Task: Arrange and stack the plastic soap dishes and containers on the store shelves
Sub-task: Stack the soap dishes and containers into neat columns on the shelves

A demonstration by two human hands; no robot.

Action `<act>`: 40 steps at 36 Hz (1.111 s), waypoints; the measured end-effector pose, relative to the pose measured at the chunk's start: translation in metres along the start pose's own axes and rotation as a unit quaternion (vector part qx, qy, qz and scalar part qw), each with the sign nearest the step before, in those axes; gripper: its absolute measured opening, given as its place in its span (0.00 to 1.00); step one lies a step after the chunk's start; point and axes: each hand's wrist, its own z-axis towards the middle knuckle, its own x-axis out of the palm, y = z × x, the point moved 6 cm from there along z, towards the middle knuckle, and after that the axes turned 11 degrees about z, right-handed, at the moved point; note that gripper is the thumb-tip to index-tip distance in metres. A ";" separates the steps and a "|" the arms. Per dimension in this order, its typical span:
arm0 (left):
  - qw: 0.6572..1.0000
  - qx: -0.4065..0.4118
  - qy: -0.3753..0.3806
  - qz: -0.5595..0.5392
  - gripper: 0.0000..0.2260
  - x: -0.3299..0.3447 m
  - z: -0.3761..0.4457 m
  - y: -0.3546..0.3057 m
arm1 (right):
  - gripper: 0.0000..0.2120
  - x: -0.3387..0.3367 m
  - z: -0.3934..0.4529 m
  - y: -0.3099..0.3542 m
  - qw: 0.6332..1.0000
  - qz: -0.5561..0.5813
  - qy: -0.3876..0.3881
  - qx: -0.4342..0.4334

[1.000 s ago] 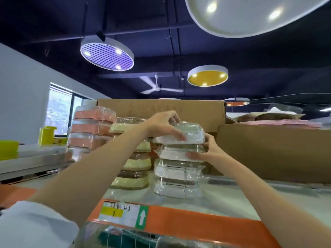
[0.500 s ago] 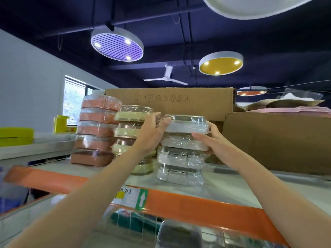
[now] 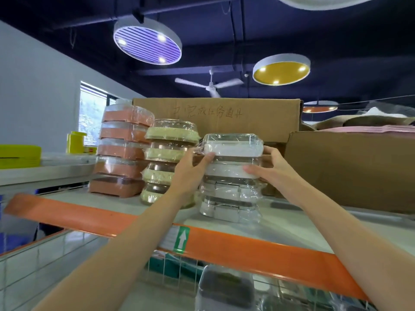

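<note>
The stack of four white, film-wrapped plastic soap dishes (image 3: pixel 231 176) stands on the pale shelf with the orange front rail (image 3: pixel 224 245), just right of the cream-and-brown stack (image 3: pixel 166 158) and in front of the tall cardboard box (image 3: pixel 224 115). The left hand (image 3: pixel 190 173) and right hand (image 3: pixel 272 170) bracket the upper two dishes, fingers lightly curled against their sides. Squaring them calls for even, gentle inward pressure, since the slick wrap probably slides.
</note>
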 end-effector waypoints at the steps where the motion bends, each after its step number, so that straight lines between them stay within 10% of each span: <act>1: 1.000 -0.005 0.001 0.008 0.31 0.000 0.000 0.003 | 0.38 0.000 0.000 0.001 1.000 -0.002 -0.002 -0.003; 5: 0.999 0.006 0.010 0.032 0.19 0.001 0.001 0.005 | 0.39 0.000 -0.001 0.002 1.000 -0.010 -0.008 -0.006; 21: 0.986 0.043 0.019 0.159 0.27 0.006 0.008 0.011 | 0.50 -0.001 -0.007 0.006 0.999 -0.033 -0.028 -0.026; 29: 0.990 0.047 0.013 0.131 0.22 0.006 0.004 0.007 | 0.21 0.000 -0.006 0.001 0.997 -0.046 -0.055 -0.005; 40: 0.990 0.042 0.023 0.136 0.27 0.005 0.004 0.009 | 0.16 -0.003 -0.005 0.000 0.995 -0.090 -0.041 -0.009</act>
